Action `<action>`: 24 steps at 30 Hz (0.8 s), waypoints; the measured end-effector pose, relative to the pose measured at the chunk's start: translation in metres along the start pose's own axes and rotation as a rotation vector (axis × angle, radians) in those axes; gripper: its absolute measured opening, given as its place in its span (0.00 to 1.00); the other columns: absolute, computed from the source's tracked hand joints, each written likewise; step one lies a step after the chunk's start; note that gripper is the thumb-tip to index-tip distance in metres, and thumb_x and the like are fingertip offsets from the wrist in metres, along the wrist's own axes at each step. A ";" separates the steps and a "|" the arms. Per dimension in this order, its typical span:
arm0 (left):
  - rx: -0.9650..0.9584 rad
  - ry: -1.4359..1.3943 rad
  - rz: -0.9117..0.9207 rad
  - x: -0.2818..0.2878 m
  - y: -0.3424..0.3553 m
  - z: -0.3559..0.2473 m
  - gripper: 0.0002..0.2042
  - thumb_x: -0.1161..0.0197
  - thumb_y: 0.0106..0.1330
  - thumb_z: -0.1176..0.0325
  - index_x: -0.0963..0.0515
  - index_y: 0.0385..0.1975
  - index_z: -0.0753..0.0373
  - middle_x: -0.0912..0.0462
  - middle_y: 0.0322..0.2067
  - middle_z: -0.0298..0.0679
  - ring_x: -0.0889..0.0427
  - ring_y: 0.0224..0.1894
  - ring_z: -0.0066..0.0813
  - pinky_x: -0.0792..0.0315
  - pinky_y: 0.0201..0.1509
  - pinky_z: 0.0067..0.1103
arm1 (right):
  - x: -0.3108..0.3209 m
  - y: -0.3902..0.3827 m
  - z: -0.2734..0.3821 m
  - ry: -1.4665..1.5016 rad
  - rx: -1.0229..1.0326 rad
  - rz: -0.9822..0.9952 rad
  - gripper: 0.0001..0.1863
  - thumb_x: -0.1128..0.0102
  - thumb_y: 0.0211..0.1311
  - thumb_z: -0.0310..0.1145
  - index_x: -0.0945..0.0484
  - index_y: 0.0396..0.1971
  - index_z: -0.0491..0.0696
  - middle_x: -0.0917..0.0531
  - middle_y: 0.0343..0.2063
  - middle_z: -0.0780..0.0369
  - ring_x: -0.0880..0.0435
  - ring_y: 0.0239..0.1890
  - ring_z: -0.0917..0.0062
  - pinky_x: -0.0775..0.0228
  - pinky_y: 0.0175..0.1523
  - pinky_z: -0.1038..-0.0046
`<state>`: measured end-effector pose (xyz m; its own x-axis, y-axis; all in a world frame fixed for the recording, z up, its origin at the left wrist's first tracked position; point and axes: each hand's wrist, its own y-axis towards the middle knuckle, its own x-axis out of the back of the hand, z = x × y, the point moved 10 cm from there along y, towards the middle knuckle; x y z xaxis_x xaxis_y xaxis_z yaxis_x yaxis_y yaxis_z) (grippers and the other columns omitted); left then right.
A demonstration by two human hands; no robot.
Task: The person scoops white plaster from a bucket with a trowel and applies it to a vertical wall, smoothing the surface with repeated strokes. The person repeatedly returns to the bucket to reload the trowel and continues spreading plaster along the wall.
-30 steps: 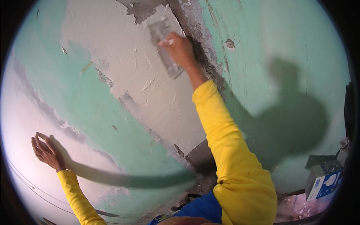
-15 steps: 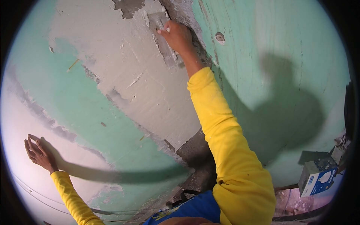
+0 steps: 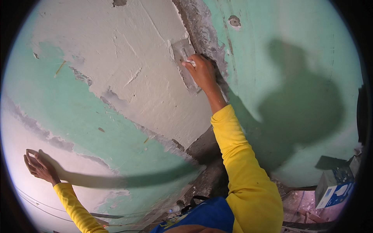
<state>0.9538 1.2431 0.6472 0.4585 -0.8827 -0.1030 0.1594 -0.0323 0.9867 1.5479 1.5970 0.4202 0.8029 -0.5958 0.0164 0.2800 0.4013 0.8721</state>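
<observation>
My right hand point(image 3: 202, 72) is closed round the handle of a flat rectangular plastering trowel point(image 3: 182, 49). The trowel's blade lies against a patch of pale, wet-looking plaster point(image 3: 151, 81), close to the patch's right edge, where rough grey wall shows. Ridges and small pits mark the plaster surface. At the far left my left hand point(image 3: 40, 167) rests against a whitish stretch of wall, its fingers apart and nothing in them.
Around the plaster the wall is green point(image 3: 105, 112), with flaked grey borders. A small round hole point(image 3: 234, 21) sits in the wall at upper right. A blue and white box point(image 3: 334, 190) stands at lower right. A dark gap point(image 3: 211, 151) runs down the corner.
The trowel and my right hand have moved down and slightly right along the plaster edge. The view has shifted a little. My left hand keeps its place on the wall.
</observation>
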 end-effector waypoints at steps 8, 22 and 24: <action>0.034 -0.012 -0.006 -0.003 0.000 -0.004 0.32 0.59 0.74 0.35 0.32 0.69 0.46 0.37 0.70 0.34 0.42 0.72 0.38 0.51 0.74 0.41 | -0.010 -0.102 -0.048 0.049 -0.089 -0.007 0.13 0.28 0.59 0.34 0.19 0.37 0.43 0.16 0.33 0.54 0.16 0.33 0.59 0.24 0.39 0.65; 0.003 -0.028 0.002 0.005 0.002 -0.016 0.33 0.65 0.72 0.31 0.31 0.67 0.42 0.35 0.68 0.34 0.41 0.71 0.36 0.48 0.72 0.41 | -0.061 -0.311 -0.077 0.871 -1.261 -0.538 0.11 0.37 0.67 0.31 0.26 0.45 0.43 0.20 0.29 0.60 0.19 0.21 0.74 0.23 0.24 0.71; -0.014 -0.011 0.008 0.004 0.004 -0.013 0.32 0.65 0.73 0.32 0.33 0.69 0.40 0.35 0.69 0.33 0.41 0.72 0.35 0.49 0.72 0.40 | -0.069 -0.298 -0.089 0.953 -1.289 -0.562 0.13 0.39 0.69 0.31 0.28 0.47 0.42 0.20 0.29 0.58 0.19 0.20 0.73 0.23 0.24 0.70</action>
<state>0.9679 1.2458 0.6491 0.4504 -0.8879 -0.0934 0.1675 -0.0187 0.9857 1.4556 1.5800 0.1157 0.3365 -0.4452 -0.8298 0.4482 0.8507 -0.2747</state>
